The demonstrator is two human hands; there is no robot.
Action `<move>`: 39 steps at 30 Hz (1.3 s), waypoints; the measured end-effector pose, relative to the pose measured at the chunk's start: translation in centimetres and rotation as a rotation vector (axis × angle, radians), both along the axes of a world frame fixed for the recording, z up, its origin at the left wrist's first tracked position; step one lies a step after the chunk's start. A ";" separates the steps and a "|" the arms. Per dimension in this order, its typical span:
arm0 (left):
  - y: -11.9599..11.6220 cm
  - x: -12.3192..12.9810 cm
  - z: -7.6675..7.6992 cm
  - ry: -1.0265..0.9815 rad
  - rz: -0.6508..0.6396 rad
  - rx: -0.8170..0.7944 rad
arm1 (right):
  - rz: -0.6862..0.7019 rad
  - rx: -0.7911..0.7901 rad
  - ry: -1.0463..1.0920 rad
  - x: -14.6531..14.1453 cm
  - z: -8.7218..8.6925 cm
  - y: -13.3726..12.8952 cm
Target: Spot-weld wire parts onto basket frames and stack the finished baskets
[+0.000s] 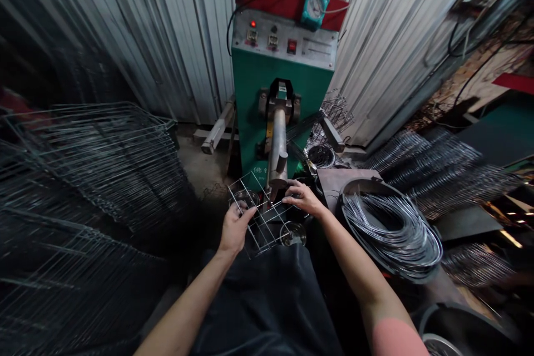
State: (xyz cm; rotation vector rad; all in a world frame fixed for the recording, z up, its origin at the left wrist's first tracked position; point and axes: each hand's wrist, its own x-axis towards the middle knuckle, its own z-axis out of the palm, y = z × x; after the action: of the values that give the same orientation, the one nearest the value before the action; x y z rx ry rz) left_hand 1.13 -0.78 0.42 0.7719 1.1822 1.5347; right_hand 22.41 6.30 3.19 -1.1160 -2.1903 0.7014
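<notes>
A small wire grid (265, 221) with welded square openings is held tilted below the tip of a green spot-welding machine (250, 100). My left hand (236, 227) grips the grid's left side, thumb on top and fingers curled beneath. At its far right edge, my right hand (303, 198) has bent fingers close together on the wire, beside the thick metal electrode arm (278, 147). What lies between those fingertips is too small to make out. Round wire rings show under the grid, one (293, 233) near my lap.
Tall stacks of wire racks (104, 150) fill the left side. A basin of curved wires (392, 228) stands close to my right forearm, with bundled wire pieces (438, 161) beyond. Metal bars (219, 130) jut from the machine's sides. A teal fan-like device (315, 6) sits on top.
</notes>
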 end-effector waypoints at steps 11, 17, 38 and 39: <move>1.0 -0.1 0.4 -0.054 0.003 -0.031 | 0.045 -0.051 0.029 -0.2 0.4 1.1; 1.4 -0.1 0.5 -0.089 0.003 -0.033 | 0.051 -0.081 0.054 -0.3 0.6 1.3; 2.4 -1.0 -0.3 -0.050 -0.157 -0.024 | 0.002 -0.107 0.064 -0.4 0.4 1.3; 2.4 -1.0 -0.3 -0.045 -0.155 -0.022 | -0.004 -0.113 0.062 -0.4 0.4 1.2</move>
State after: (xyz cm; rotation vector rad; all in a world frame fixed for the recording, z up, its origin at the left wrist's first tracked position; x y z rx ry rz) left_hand 0.08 1.64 0.08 0.7916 1.0794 1.4018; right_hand 22.05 7.55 3.57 -1.1397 -2.1181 0.8560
